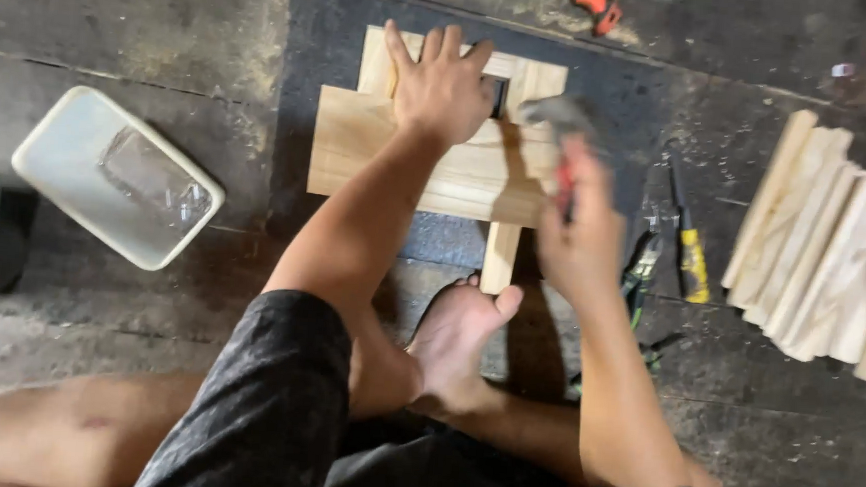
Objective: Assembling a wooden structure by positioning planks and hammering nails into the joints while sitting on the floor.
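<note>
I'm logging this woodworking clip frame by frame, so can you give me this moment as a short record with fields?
Setting: dark workshop floor, person seated on it
Left hand: pressed flat on wooden frame
Right hand: gripping hammer, raised over the frame, blurred
Foot: toes beside the frame's lower slat
Left of the frame: white tray with small metal pieces
Right of the frame: stack of wooden slats, yellow-handled tool

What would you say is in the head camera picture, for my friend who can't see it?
A person sitting on a dark floor presses their left hand flat on a wooden frame while their right hand swings a blurred hammer. A white tray lies to the left, a stack of wooden slats to the right.
</note>
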